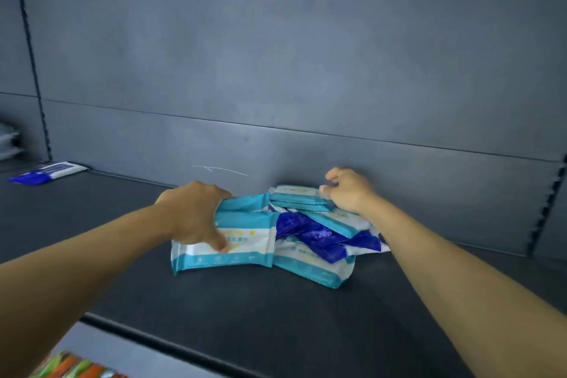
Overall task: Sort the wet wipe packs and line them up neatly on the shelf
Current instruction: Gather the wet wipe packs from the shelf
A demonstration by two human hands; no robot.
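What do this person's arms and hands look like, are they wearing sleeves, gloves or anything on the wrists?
Both forearms are bare as far as the picture shows; no sleeve comes into view. The left hand and the right hand wear no gloves. No watch, bracelet or ring can be made out on either wrist or on the fingers that show, though the picture is a little blurred.
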